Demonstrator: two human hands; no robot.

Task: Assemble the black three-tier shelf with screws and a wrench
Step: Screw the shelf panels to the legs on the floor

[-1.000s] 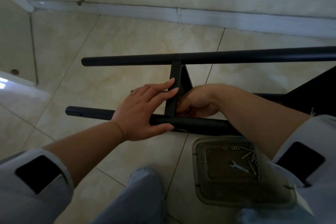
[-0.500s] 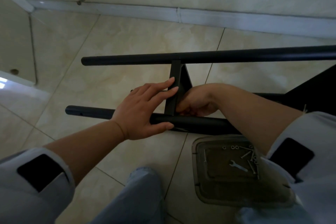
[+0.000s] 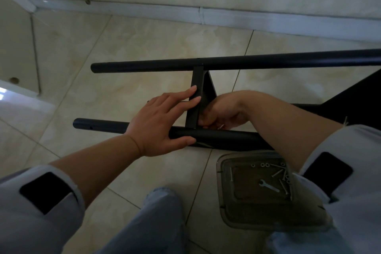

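The near black tube lay across the tiled floor, and everything hung off it. At its left stretch the left hand lay spread, straight fingers on the shelf edge standing up from the tube, thumb along the tube's front. Just right of that edge the right hand curled behind the tube, pinching something small and pale; what, I couldn't tell. Beyond ran the far tube. In front, right, the tray held screws and the wrench.

Both hands on shelf frame — floor-level
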